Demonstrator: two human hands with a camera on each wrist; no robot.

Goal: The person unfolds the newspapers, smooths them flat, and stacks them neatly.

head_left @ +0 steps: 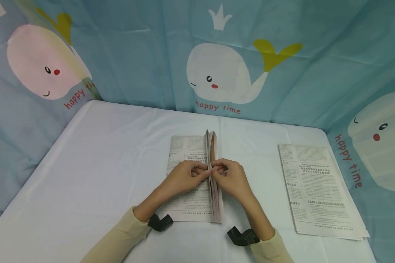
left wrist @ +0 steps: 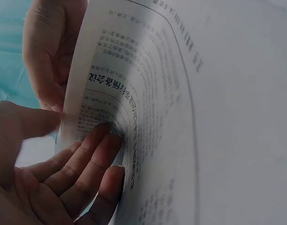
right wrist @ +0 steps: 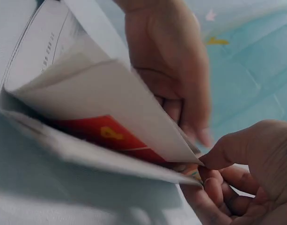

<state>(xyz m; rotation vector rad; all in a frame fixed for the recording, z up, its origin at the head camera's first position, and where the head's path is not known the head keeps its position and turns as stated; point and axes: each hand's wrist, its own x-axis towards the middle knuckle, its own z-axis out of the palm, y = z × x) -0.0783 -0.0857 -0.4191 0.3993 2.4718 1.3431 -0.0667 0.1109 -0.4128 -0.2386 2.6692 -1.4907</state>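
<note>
A folded newspaper (head_left: 185, 148) lies at the middle of the white table, several of its sheets standing up along the right side. My left hand (head_left: 182, 178) pinches the raised sheets from the left, its thumb at the paper's edge in the left wrist view. From the other side my right hand (head_left: 232, 179) grips the edges of the sheets between thumb and curled fingers (right wrist: 213, 192). The fingertips of both hands come together at the raised edge. Between the parted sheets, a red printed patch (right wrist: 110, 136) shows in the right wrist view.
To the right, a second stack of folded newspaper (head_left: 316, 190) lies flat near the table's right edge. A blue curtain (head_left: 135, 65) with whale prints hangs behind and beside the white table (head_left: 85, 164). Each wrist wears a black band with a camera mount (head_left: 243, 236).
</note>
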